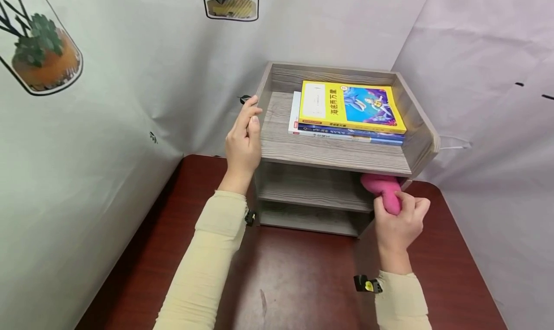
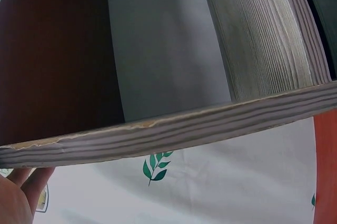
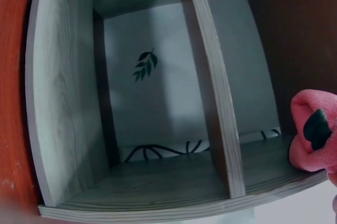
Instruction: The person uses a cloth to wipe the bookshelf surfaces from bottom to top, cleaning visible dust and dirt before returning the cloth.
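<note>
A grey wood-grain desk shelf stands on the table, with a top tray above lower compartments. My left hand rests against the outside of its left side panel, fingers extended upward. In the left wrist view its fingertips touch that panel's outer face. My right hand grips a bunched pink cloth at the right end of the upper compartment, just under the top board. The right wrist view shows the pink cloth with a dark green patch; most of the hand is out of frame there.
A yellow book lies on several thinner books in the top tray. A middle board divides the lower compartments. The dark red table extends in front and to both sides. White printed sheets hang close behind and beside the shelf.
</note>
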Action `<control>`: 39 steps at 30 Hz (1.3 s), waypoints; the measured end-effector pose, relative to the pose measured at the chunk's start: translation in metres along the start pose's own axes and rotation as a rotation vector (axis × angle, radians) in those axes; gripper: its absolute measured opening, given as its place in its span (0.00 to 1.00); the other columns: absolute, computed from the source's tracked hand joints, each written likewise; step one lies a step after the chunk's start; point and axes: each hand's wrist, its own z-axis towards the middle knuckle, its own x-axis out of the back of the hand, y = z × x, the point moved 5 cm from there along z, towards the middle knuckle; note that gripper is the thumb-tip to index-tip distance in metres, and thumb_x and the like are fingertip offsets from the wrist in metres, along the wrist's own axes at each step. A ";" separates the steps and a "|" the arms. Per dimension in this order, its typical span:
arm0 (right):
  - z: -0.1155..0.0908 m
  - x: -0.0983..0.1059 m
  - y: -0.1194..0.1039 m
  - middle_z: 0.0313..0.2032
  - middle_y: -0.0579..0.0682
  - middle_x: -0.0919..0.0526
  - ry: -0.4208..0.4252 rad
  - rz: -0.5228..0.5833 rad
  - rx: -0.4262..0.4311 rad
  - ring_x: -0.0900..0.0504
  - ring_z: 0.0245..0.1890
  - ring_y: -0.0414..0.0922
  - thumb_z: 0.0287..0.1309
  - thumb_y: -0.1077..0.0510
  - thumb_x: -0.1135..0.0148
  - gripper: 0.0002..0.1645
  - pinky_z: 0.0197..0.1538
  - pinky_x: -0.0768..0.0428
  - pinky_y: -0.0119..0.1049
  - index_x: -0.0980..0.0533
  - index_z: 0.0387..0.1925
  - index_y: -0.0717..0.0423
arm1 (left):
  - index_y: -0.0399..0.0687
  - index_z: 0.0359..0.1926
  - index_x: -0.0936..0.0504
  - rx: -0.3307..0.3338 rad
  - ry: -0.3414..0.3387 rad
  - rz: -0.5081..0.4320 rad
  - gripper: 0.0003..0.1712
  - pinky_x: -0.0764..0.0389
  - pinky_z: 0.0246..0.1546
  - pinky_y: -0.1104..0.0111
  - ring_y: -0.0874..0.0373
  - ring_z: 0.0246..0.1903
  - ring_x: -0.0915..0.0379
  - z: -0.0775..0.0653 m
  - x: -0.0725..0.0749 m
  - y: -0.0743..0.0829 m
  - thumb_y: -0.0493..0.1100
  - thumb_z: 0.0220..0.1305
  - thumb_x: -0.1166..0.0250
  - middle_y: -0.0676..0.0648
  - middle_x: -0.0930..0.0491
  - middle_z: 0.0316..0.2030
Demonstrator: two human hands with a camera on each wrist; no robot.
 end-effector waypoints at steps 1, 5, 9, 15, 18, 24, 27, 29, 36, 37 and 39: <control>-0.001 0.000 0.000 0.31 0.65 0.34 -0.002 -0.004 0.001 0.31 0.29 0.61 0.40 0.58 0.38 0.14 0.28 0.34 0.54 0.27 0.32 0.61 | 0.44 0.48 0.24 0.000 0.001 0.000 0.19 0.33 0.21 0.63 0.60 0.51 0.27 0.000 0.000 0.000 0.45 0.69 0.59 0.53 0.29 0.59; -0.003 0.000 0.000 0.31 0.65 0.34 -0.004 -0.021 0.009 0.31 0.28 0.62 0.40 0.58 0.38 0.14 0.27 0.35 0.54 0.27 0.32 0.61 | 0.45 0.48 0.24 0.004 0.007 0.007 0.19 0.34 0.20 0.64 0.58 0.49 0.25 0.000 0.001 0.000 0.45 0.69 0.59 0.54 0.29 0.59; -0.005 0.000 0.001 0.31 0.64 0.34 -0.006 -0.037 0.012 0.32 0.27 0.62 0.40 0.58 0.39 0.14 0.26 0.35 0.54 0.27 0.32 0.62 | 0.45 0.47 0.24 0.003 0.006 0.016 0.19 0.35 0.18 0.65 0.56 0.42 0.22 0.000 0.001 0.000 0.45 0.69 0.59 0.54 0.28 0.59; -0.011 -0.002 0.006 0.31 0.64 0.34 -0.014 -0.065 0.010 0.32 0.25 0.62 0.40 0.58 0.39 0.14 0.25 0.36 0.55 0.26 0.32 0.61 | 0.44 0.48 0.24 -0.001 -0.003 0.015 0.19 0.37 0.18 0.65 0.53 0.35 0.22 0.000 0.001 0.002 0.45 0.69 0.59 0.53 0.29 0.59; -0.017 -0.005 0.009 0.31 0.63 0.33 -0.024 -0.085 0.007 0.32 0.22 0.61 0.39 0.57 0.39 0.14 0.24 0.36 0.55 0.26 0.32 0.60 | 0.44 0.48 0.24 0.003 -0.003 0.014 0.19 0.37 0.18 0.65 0.53 0.36 0.22 0.000 0.001 0.002 0.45 0.69 0.59 0.54 0.29 0.59; -0.035 -0.013 0.020 0.29 0.61 0.34 -0.038 -0.151 -0.015 0.34 0.17 0.60 0.37 0.57 0.39 0.11 0.20 0.38 0.56 0.25 0.28 0.58 | 0.45 0.48 0.24 0.008 -0.009 0.020 0.19 0.38 0.17 0.65 0.55 0.24 0.27 0.000 0.001 0.001 0.45 0.69 0.59 0.54 0.29 0.59; -0.041 -0.016 0.020 0.29 0.61 0.34 -0.038 -0.156 -0.003 0.34 0.19 0.61 0.37 0.58 0.39 0.11 0.21 0.38 0.56 0.26 0.27 0.58 | 0.44 0.48 0.24 0.009 -0.009 0.021 0.19 0.37 0.18 0.65 0.56 0.24 0.28 0.000 0.002 0.001 0.45 0.69 0.59 0.54 0.29 0.59; -0.040 -0.017 0.018 0.28 0.61 0.34 -0.038 -0.146 0.030 0.34 0.23 0.62 0.38 0.58 0.40 0.11 0.27 0.38 0.56 0.26 0.28 0.59 | 0.44 0.48 0.24 0.012 -0.002 0.013 0.19 0.32 0.21 0.64 0.58 0.35 0.23 0.001 0.003 0.002 0.45 0.69 0.59 0.54 0.29 0.59; -0.041 -0.022 0.009 0.28 0.63 0.32 -0.032 -0.095 0.125 0.37 0.32 0.65 0.35 0.64 0.37 0.11 0.37 0.40 0.57 0.27 0.27 0.63 | 0.44 0.47 0.24 0.020 0.013 -0.006 0.19 0.30 0.25 0.61 0.61 0.52 0.28 0.001 0.003 0.002 0.46 0.68 0.58 0.55 0.28 0.59; -0.042 -0.022 0.008 0.30 0.63 0.32 -0.041 -0.087 0.128 0.37 0.32 0.65 0.35 0.65 0.37 0.11 0.38 0.40 0.56 0.27 0.26 0.63 | 0.44 0.47 0.24 0.021 0.011 -0.007 0.19 0.30 0.25 0.61 0.62 0.52 0.28 0.001 0.003 0.002 0.46 0.68 0.58 0.55 0.28 0.59; -0.042 -0.023 0.006 0.33 0.63 0.30 -0.058 -0.085 0.134 0.36 0.33 0.64 0.34 0.66 0.38 0.11 0.38 0.38 0.56 0.28 0.26 0.63 | 0.44 0.47 0.24 0.023 0.008 -0.013 0.19 0.28 0.27 0.60 0.63 0.54 0.30 0.000 0.002 0.002 0.47 0.68 0.58 0.55 0.29 0.59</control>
